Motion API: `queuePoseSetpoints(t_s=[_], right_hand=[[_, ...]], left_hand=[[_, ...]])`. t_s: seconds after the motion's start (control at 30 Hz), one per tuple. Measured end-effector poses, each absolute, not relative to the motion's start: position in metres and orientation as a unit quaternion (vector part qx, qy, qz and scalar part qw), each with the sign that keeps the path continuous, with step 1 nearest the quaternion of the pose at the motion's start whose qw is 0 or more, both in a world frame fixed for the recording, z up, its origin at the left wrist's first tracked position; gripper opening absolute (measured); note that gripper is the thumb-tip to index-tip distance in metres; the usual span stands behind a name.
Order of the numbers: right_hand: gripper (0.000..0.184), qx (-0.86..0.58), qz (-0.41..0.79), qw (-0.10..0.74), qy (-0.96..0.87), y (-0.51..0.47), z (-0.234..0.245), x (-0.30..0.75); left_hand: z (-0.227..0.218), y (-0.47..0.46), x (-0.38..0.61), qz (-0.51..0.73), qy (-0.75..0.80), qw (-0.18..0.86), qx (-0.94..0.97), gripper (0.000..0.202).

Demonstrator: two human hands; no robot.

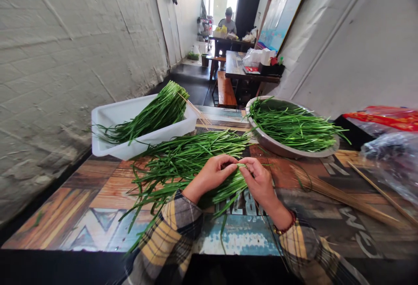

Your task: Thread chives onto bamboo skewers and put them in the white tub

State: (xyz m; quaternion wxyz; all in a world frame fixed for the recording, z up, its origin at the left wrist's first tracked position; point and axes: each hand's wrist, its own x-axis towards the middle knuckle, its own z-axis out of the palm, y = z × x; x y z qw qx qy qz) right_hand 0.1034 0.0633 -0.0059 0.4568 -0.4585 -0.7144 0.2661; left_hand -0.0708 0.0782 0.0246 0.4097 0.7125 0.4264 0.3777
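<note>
My left hand (215,172) and my right hand (258,181) meet over a pile of green chives (192,152) on the patterned table. Both hands have their fingers closed on the pale cut ends of a few chive stalks, thumbs and fingertips nearly touching. The stalks' long leaves trail leftward under my left wrist. Beyond the pile, a white plastic tray (143,145) holds a thick bundle of chives (156,113) with thin skewers sticking out of it. To the right, a metal bowl (272,143) is heaped with loose chives (294,126).
Bamboo skewers (342,196) lie on the table (107,219) right of my right hand. Plastic bags (396,159) and a dark box (354,132) sit at the right edge. A brick wall (65,58) runs along the left. Farther back, a person (227,25) sits behind another table.
</note>
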Motion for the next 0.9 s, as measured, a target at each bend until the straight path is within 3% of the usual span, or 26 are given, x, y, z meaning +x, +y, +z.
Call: queuePoseSetpoints(t_s=[0.2,0.4,0.57,0.7,0.9], right_hand=[[0.021,-0.442,0.266,0.458,-0.724,0.064,-0.001,0.102],[0.04,-0.459,0.357,0.449,-0.678,0.067,0.004,0.108],[0.046,-0.437,0.396,0.37,-0.718,0.07,0.013,0.123],[0.037,-0.401,0.382,0.288,-0.781,0.066,0.017,0.125],[0.032,-0.411,0.301,0.309,-0.803,0.062,0.009,0.114]], left_hand=[[0.022,0.079,-0.067,0.339,0.418,0.422,0.73,0.035],[0.027,0.08,-0.07,0.373,0.452,0.451,0.673,0.033],[0.031,0.083,-0.077,0.396,0.499,0.421,0.645,0.036],[0.032,0.083,-0.08,0.418,0.514,0.406,0.63,0.037],[0.035,0.081,-0.078,0.421,0.519,0.44,0.6,0.039]])
